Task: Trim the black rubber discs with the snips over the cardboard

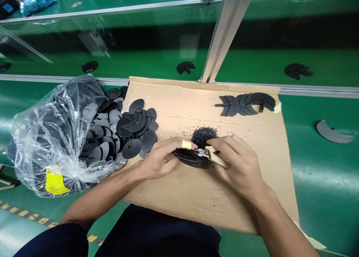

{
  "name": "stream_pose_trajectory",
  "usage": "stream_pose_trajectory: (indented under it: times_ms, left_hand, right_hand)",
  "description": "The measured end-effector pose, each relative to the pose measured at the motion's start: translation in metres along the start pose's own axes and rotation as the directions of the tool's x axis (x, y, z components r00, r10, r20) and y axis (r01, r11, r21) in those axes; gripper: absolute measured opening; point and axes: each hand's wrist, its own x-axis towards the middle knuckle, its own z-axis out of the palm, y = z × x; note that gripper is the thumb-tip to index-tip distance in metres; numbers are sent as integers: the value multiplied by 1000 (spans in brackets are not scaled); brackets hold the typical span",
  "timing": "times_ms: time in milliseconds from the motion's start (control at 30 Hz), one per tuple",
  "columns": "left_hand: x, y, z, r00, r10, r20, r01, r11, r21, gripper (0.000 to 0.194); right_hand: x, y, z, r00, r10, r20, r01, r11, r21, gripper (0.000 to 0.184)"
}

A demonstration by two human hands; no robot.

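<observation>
My left hand (pixel 162 158) pinches a black round plastic piece (pixel 193 160) by its left side; yellow tape wraps the index finger. In my right hand (pixel 238 161) is a pair of nippers (pixel 215 158) with pale handles, its metal jaws at the upper right part of the piece. Fingers partly cover the handles. Just beyond the jaws lies a heap of small black clippings (pixel 204 135) on the cardboard sheet (pixel 196 201). Left of my left hand, several black discs (pixel 133 124) overlap on the cardboard.
A clear plastic bag (pixel 50 129) spills many black discs at the left. Curved black parts (pixel 246 103) lie in a row at the cardboard's back right. One grey curved part (pixel 333 132) rests on the green table. A metal post (pixel 224 36) rises behind the cardboard.
</observation>
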Motion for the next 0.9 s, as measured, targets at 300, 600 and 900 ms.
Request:
stream_pose_trajectory:
  times_ms: [300,600,900]
  left_hand:
    - [-3,-3,3,999,41,-6,-41,999,4,38]
    - [-1,1,4,998,67,5,-67,998,7,32]
    - [0,7,5,993,-118,-6,119,989,88,18]
  right_hand:
    - [1,-4,-5,999,-38,0,37,983,-179,12]
    - [-5,-8,-3,999,-42,-20,34,958,-285,11]
    - [-5,3,-2,992,70,102,-53,986,-161,23]
